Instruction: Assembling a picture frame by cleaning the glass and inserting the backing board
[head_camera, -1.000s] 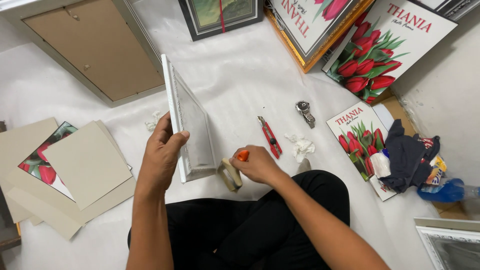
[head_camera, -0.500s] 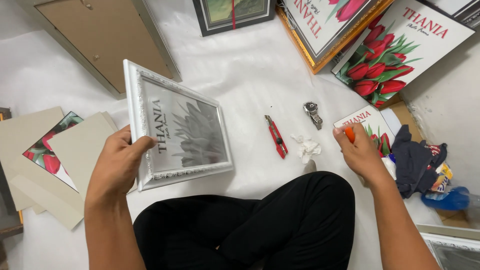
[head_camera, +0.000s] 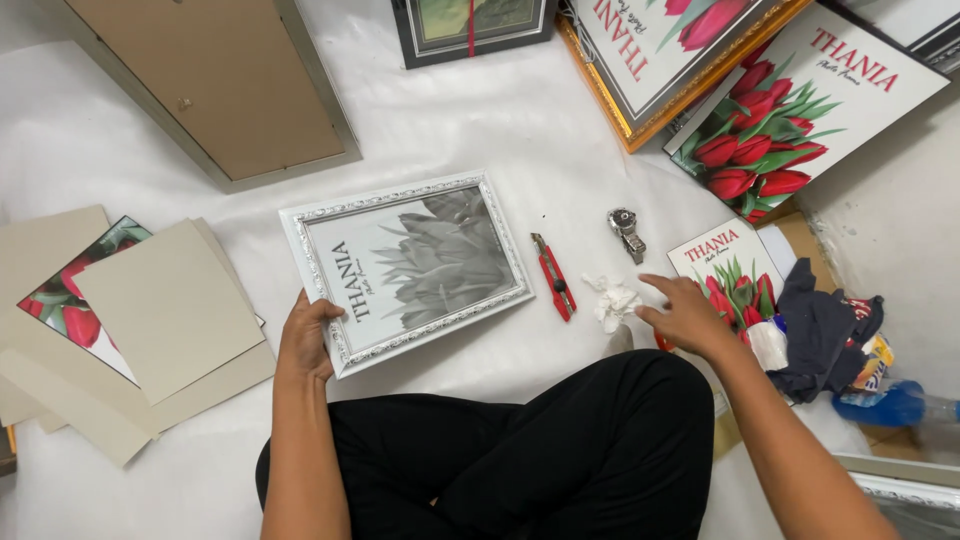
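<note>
- Head view: left hand (head_camera: 305, 335) is gripping the near corner of the white ornate frame (head_camera: 405, 265), which is lying face-up on the white sheet (head_camera: 520, 120) with a grey print inside.
- Right hand (head_camera: 690, 315) is hovering open, fingers spread, beside crumpled tissue (head_camera: 615, 300); red utility knife (head_camera: 553, 275) is lying untouched.
- Framing appears finished; smooth beige backing boards (head_camera: 165, 310) are lying unused.

A rectangular white picture frame with silvery ornate edging (head_camera: 408, 268) lies face up and slightly tilted on the white floor covering, left of centre, holding a grey flower print. Right of it, near, sits a small crumpled white tissue wad (head_camera: 614, 300).
</note>
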